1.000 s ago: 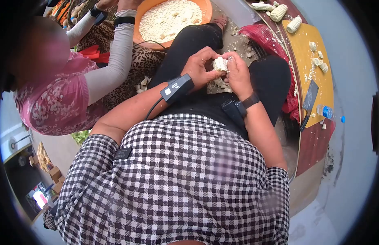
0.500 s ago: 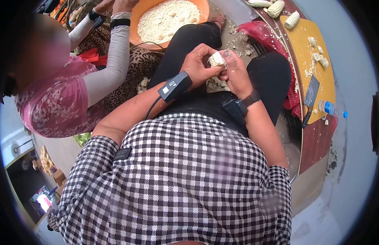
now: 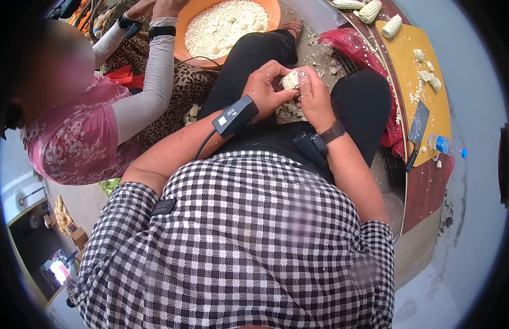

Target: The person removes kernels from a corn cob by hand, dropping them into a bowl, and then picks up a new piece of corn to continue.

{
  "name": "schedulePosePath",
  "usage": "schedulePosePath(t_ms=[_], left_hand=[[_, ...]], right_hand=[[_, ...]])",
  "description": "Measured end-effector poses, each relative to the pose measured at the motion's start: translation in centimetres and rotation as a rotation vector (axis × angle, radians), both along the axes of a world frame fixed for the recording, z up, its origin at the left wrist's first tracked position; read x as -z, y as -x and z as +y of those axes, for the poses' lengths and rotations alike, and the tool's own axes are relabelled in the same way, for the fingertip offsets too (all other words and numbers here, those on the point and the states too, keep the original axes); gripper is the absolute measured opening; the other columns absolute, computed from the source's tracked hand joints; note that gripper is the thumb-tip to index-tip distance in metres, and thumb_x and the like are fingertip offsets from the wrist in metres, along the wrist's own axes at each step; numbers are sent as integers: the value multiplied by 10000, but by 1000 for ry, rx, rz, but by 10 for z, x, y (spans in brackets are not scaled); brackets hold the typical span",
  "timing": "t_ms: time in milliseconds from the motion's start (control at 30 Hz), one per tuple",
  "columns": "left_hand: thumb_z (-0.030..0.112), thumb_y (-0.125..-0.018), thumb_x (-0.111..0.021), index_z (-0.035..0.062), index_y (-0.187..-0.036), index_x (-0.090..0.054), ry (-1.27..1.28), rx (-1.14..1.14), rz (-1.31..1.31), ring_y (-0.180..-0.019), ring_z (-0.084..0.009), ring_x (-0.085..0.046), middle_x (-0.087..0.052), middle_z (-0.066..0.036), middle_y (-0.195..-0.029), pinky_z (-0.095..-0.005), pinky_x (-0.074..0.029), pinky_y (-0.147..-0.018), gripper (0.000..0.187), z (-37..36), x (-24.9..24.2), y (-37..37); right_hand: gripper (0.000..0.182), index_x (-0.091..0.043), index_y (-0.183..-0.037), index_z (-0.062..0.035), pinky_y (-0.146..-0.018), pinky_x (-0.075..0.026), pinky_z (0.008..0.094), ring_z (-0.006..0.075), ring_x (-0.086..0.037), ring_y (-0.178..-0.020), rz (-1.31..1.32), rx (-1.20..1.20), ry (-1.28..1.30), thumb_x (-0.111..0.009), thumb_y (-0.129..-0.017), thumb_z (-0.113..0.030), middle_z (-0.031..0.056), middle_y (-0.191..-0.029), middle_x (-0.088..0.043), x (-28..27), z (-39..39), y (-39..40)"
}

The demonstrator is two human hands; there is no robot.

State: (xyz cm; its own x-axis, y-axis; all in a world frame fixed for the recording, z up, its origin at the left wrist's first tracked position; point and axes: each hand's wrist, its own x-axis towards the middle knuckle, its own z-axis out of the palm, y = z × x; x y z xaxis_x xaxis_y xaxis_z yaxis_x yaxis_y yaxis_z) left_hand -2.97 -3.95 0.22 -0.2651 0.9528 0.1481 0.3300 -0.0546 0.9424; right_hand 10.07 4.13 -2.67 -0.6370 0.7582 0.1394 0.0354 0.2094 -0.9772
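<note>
A short chunk of white corn cob (image 3: pixel 290 80) is between my two hands, above my lap. My left hand (image 3: pixel 265 88) wraps its fingers and thumb round the chunk from the left. From the right, my right hand (image 3: pixel 317 101) presses its thumb on the chunk, its other fingers curled beneath and partly hidden. Farther off, an orange basin (image 3: pixel 274 16) holds many loose white kernels. Cob pieces lie on the floor below my hands.
A co-worker in a pink top (image 3: pixel 73 129) sits at the left. On the right, a yellow board (image 3: pixel 432 60) bears cobs, cob pieces and a cleaver (image 3: pixel 419 123). A plastic bottle (image 3: pixel 442 144) lies beside the cleaver. A red mesh bag (image 3: pixel 353 46) lies between board and knee.
My right hand has shifted slightly down and its thumb lies differently on the chunk. My left hand keeps its hold with hardly any movement.
</note>
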Motion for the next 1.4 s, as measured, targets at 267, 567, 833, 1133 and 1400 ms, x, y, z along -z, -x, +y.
schedulePosePath(t_ms=[267,567,833,1133,1400], left_hand=[[43,-737,-740,3,-1002,-586,-52,56,-132,-875,-109,-554,-549,-44,-946,-252,-465,-758,309,1,8,0],[78,-714,-769,31,-969,-620,-93,61,98,-834,-138,-565,-562,-50,-916,-262,-455,-728,299,0,0,-3],[94,-725,-768,20,-1027,-628,-106,45,27,-845,-134,-570,-563,-50,-916,-258,-460,-726,341,-2,4,-4],[80,-690,-755,0,-957,-629,-11,-11,231,-771,-142,-563,-541,-58,-848,-272,-461,-670,305,-2,-14,0],[78,-672,-754,-10,-900,-600,-113,-2,274,-683,-195,-571,-529,-89,-811,-280,-473,-619,289,-1,-7,-5]], right_hand=[[256,-569,-942,-25,-420,-386,204,49,-466,-496,65,23,230,-420,-980,-229,19,-706,-548,-8,-2,0],[363,-566,-924,-38,-437,-386,202,40,-458,-545,124,-65,320,-460,-969,-383,1,-713,-538,-6,1,-4],[325,-567,-936,-25,-460,-405,211,49,-493,-574,76,5,220,-422,-985,-313,14,-724,-561,-6,2,-7],[350,-587,-954,-15,-568,-451,250,103,-539,-649,98,-69,218,-512,-947,-356,19,-782,-586,-7,0,-5],[299,-578,-918,3,-655,-471,323,186,-590,-708,35,15,-79,-488,-956,-280,118,-754,-600,-7,-1,-6]])
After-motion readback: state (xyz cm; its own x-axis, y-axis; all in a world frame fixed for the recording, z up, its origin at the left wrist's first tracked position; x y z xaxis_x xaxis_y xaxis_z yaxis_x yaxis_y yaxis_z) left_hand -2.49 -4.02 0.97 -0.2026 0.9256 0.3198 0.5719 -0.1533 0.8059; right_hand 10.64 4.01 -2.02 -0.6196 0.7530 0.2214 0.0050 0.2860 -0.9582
